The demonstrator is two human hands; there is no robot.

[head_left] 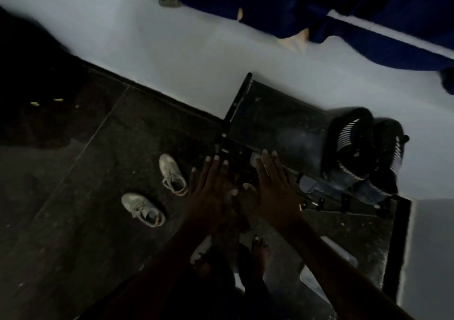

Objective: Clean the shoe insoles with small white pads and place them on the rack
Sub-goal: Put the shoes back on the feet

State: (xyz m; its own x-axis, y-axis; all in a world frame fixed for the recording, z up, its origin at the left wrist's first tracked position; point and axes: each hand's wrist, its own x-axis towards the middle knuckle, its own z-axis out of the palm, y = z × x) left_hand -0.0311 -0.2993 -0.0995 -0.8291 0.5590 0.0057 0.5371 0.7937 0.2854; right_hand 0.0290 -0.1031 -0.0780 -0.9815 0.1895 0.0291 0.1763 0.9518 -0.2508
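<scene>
We hold both hands out flat over the black rack [235,106], palms down. The left hand [211,192] has its fingers straight and a little spread, and it grips nothing. The right hand [275,187] is also flat with straight fingers, thumb out to the side, and holds nothing that we can see.

The rack is a thin black metal frame with a dark, dusty shelf, and it stands against the pale wall [172,54]. Just under the right fingertips lies a small pale piece [254,159]. The picture is dim, so we cannot tell if it is an insole or a white pad.

On the right part of the rack sits a pair of black shoes [353,137] with white stripes. On the dark floor [73,221], left of the rack, lie two light grey sneakers [172,173], apart from each other, with their openings up. Our bare feet [258,252] show below the hands. A dark blue cloth [344,7] hangs at the top.
</scene>
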